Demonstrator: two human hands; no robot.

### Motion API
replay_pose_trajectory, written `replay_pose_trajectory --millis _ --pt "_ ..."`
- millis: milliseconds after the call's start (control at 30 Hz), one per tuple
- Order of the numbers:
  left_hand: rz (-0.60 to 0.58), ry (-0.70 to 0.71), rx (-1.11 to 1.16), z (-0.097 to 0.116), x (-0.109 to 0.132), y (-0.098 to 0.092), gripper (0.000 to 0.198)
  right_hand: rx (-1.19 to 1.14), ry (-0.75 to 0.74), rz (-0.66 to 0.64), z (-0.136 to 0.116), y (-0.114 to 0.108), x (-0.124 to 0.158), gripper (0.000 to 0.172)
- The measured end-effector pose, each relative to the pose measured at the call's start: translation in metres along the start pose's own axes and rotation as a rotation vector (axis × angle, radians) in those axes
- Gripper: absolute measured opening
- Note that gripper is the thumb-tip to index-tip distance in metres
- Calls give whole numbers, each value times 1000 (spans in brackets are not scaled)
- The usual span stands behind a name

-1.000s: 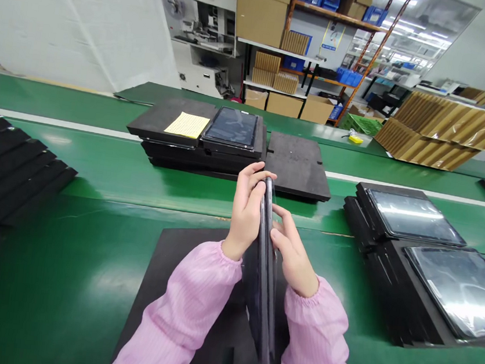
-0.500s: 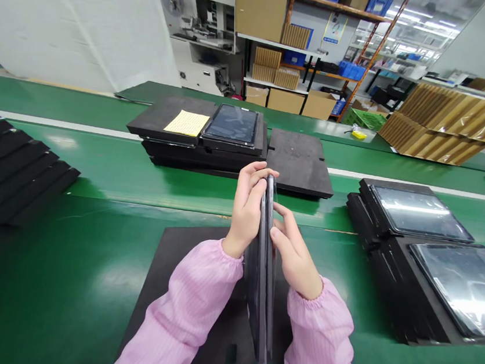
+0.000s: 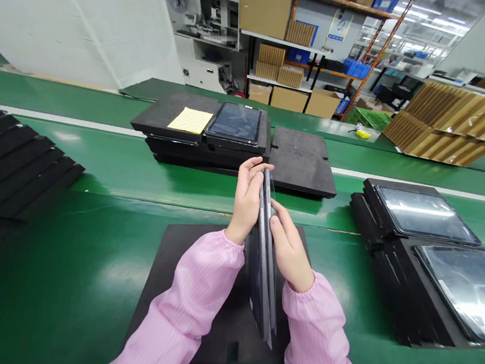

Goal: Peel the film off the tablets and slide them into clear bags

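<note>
Upright on its edge between my two hands is a slim dark tablet (image 3: pixel 264 272), seen almost edge-on with layered edges. Clear film shows along its right side. My left hand (image 3: pixel 247 200) is closed on the upper left, its fingertips curling over the top edge. From the right, my right hand (image 3: pixel 290 243) presses thumb and fingers to the tablet's side. Whether the layers are one device or two, I cannot tell. Below lies a black foam pad (image 3: pixel 226 326), partly covered by my pink sleeves.
Black foam trays with a tablet (image 3: pixel 236 121) and a yellow sticker sheet (image 3: pixel 191 120) stand ahead, beside a flat foam board (image 3: pixel 301 159). Film-covered tablets (image 3: pixel 469 287) rest on foam stacks at right. Overlapping black foam pieces (image 3: pixel 12 161) lie left on the green bench (image 3: pixel 97 259).
The tablet's lower end has swung slightly up and to the right. My right hand has shifted a little left, and the whole view has moved slightly.
</note>
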State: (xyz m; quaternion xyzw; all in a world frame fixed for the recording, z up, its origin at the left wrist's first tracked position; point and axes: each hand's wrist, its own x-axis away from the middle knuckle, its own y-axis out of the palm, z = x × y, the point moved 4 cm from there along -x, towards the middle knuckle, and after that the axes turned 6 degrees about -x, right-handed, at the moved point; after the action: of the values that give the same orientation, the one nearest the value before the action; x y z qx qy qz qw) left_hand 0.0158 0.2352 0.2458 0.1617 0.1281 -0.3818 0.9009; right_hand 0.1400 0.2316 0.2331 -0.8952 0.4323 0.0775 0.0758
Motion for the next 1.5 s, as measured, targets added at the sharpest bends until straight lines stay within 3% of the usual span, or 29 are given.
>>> replay_pose_trajectory --millis 533,833,967,1200,1500 --pt "-60 68 23 25 18 7 16 126 38 -57 -23 -8 17 32" --pt "-65 45 70 21 17 8 19 517 23 -27 -39 10 51 63" --pt "-62 36 92 22 17 9 19 594 0 11 -40 14 55 59" --pt "-67 -27 104 19 16 9 19 708 -1 -38 -42 14 49 61" --pt "-37 -1 141 20 18 10 15 767 -151 25 -48 11 50 47"
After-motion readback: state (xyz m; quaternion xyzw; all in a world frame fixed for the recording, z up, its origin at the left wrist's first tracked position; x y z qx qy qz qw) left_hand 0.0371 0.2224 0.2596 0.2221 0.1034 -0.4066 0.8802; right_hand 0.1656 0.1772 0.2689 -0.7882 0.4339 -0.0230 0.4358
